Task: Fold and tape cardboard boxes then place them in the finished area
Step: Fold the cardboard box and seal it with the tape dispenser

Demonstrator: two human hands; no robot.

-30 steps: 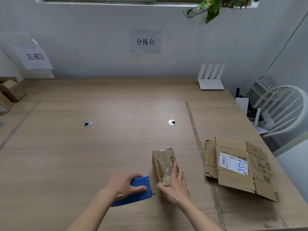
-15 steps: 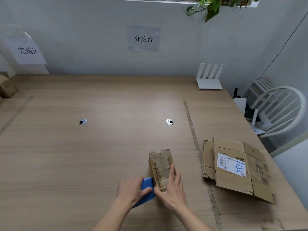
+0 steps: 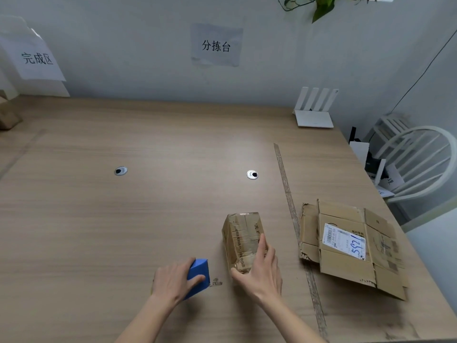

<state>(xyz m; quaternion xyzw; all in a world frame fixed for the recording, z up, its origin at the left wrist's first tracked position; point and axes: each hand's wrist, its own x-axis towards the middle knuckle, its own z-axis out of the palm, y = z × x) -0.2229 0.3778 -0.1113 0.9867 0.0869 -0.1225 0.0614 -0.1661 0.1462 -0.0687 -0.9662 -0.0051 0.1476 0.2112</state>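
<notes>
Brown cardboard, wrapped in glossy clear tape, makes up the small folded box [image 3: 243, 240] that stands near the front middle of the wooden surface [image 3: 148, 219], its flaps closed so nothing of its inside shows. The right hand [image 3: 259, 273] holds it at its near end: the thumb curls against the lower left corner while the fingers [image 3: 262, 246] lie up along the right face. Just left of the box, apart from it, the left hand [image 3: 174, 280] grips a blue tape dispenser [image 3: 199, 274], fingers wrapped over its top and thumb on its near side; whether the dispenser touches the surface underneath is hard to tell, since the hand covers most of it. To the right, past a worn strip of tape [image 3: 288, 194] that runs front to back across the wood, a flattened cardboard box [image 3: 351, 246] lies unfolded with a white shipping label [image 3: 343, 240] facing up, marked in blue ink. At the far left edge part of another brown box [image 3: 7, 117] sits below a paper sign [image 3: 37, 59] on the wall. A second sign [image 3: 216, 45] hangs at the centre of the wall, a white router [image 3: 315, 110] rests at the back right corner, and a white chair [image 3: 420, 159] stands beside the surface.
</notes>
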